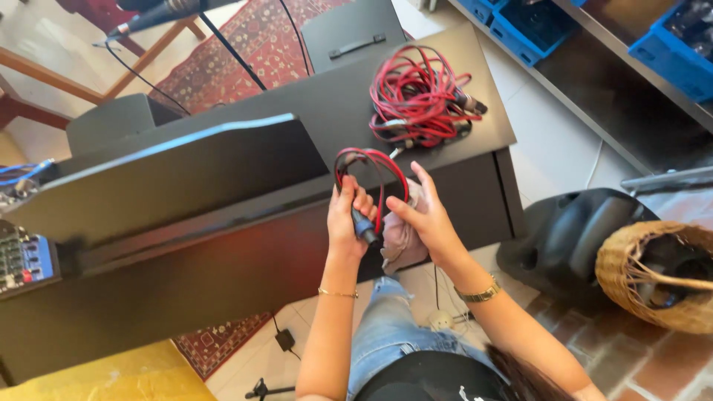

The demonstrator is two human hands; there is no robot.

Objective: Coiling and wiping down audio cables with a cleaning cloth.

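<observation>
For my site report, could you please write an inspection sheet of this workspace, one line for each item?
Surface: black piano top, matte; its right end bears a cable bundle.
Job's things: small red and black cable coil with a blue connector; pale cloth.
Clutter: tangled red and black cable bundle with metal plugs.
Grips: left hand closed around the coil by the connector; right hand pinches the loop and holds the cloth.
Cables: black lead across the piano; power adapter on the floor.
Surroundings: wicker basket, black speaker, blue crates, patterned rug, audio mixer, microphone.
</observation>
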